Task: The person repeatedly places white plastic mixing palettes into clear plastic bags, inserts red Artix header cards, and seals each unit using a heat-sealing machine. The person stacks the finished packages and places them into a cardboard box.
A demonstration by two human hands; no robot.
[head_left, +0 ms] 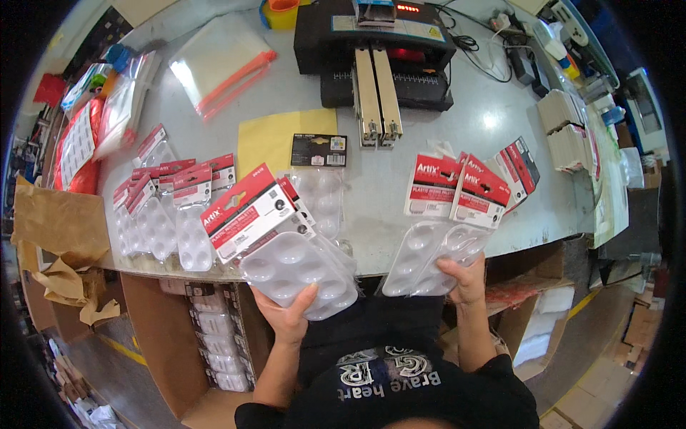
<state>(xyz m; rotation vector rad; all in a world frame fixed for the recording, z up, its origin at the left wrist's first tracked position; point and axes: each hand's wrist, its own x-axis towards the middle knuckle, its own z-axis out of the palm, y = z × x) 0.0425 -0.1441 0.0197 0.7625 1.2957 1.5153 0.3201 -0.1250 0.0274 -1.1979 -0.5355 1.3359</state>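
My left hand (284, 316) grips the lower end of a small stack of packaged white plastic paint palettes (289, 259), its thumb on top. Their red-and-white header cards point up and to the left. In my right hand (466, 280) are a few more palette packs (418, 247), fanned out, with the thumb pressed over their lower edge. One more pack, its black header card (319, 151) turned up, lies on the table beyond the left stack. To the left sits a loose pile of several palette packs (163, 223).
A black machine (375, 53) with two metal rails stands at the back, near a yellow sheet (264, 136). Clear bags (218, 64) lie back left. Stacked cards (564, 129) sit at the right. Open cardboard boxes (161, 336) stand below the table's front edge.
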